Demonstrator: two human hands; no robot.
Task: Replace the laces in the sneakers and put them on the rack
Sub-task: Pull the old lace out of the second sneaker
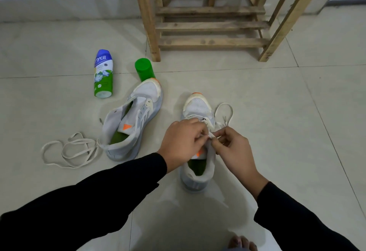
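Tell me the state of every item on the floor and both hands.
Nearer sneaker, upright, partly laced.
Farther sneaker, tipped on its side, unlaced.
Threaded lace, pinched by both hands.
Loose lace, tangled on the floor.
Powder bottle, lying down, capped.
Green can, upright.
Rack, standing, no sneakers on visible shelves.
Left hand, pinching the threaded lace.
Right hand, pinching the threaded lace.

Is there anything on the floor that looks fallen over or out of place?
Yes. The white-and-green bottle with a blue cap lies on its side on the tiled floor, and the unlaced grey-white sneaker near it leans over sideways, a cream lace loose beside it.
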